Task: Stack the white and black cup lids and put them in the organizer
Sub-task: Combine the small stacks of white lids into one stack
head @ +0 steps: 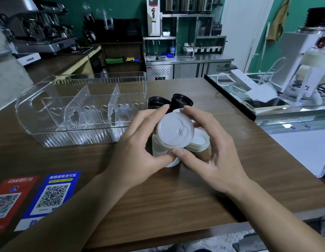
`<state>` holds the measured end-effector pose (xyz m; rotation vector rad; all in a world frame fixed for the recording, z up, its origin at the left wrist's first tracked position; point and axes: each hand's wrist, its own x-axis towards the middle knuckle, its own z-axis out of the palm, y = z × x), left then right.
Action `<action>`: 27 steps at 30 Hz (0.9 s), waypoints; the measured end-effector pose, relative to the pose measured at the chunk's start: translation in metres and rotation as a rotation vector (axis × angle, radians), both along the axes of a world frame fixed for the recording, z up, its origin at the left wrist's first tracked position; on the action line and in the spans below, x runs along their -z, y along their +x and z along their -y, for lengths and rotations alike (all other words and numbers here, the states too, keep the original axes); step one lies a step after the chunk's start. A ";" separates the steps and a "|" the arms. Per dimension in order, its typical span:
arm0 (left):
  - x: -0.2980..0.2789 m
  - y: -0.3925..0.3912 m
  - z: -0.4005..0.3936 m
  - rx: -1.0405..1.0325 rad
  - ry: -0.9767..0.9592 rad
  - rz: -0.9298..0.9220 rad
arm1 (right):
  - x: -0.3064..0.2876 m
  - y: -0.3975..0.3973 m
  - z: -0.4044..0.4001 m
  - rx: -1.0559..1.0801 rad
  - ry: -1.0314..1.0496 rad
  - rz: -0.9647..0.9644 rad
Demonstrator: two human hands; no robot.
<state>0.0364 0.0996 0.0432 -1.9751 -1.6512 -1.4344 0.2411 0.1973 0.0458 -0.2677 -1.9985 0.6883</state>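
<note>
Both hands hold a stack of white cup lids (173,132) just above the brown counter. My left hand (138,142) grips its left side and my right hand (210,142) its right side, thumbs meeting at the front. A second short pile of white lids (199,140) lies to the right on the counter, and another white lid (173,163) peeks out below my thumbs. Two stacks of black lids (181,102) (156,103) stand behind. The clear plastic organizer (81,110) with dividers sits to the left, with nothing in it.
Red and blue QR code cards (52,195) lie at the counter's near left. A glass display case (267,106) with a phone and power strip borders the right. An espresso machine (39,28) stands far left; steel fridge units stand at the back.
</note>
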 end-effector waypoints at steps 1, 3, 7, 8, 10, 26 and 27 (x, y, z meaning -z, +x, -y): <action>0.000 0.000 0.000 -0.006 0.012 -0.024 | 0.000 0.000 0.000 0.002 -0.004 -0.001; 0.000 0.001 0.000 -0.011 0.034 -0.063 | 0.001 0.000 -0.001 0.004 -0.013 -0.005; 0.001 -0.002 -0.001 -0.044 0.063 -0.171 | 0.004 -0.001 -0.002 0.036 -0.048 -0.010; 0.001 -0.002 -0.002 -0.069 0.076 -0.216 | 0.005 -0.001 -0.003 0.050 -0.053 -0.008; -0.001 -0.004 -0.002 -0.101 0.089 -0.277 | 0.006 -0.001 -0.003 0.080 -0.050 -0.003; 0.017 -0.010 -0.007 0.076 -0.418 0.284 | 0.015 -0.005 -0.014 0.222 -0.195 0.090; 0.017 -0.010 -0.008 0.085 -0.434 0.300 | 0.014 -0.006 -0.014 0.228 -0.199 0.102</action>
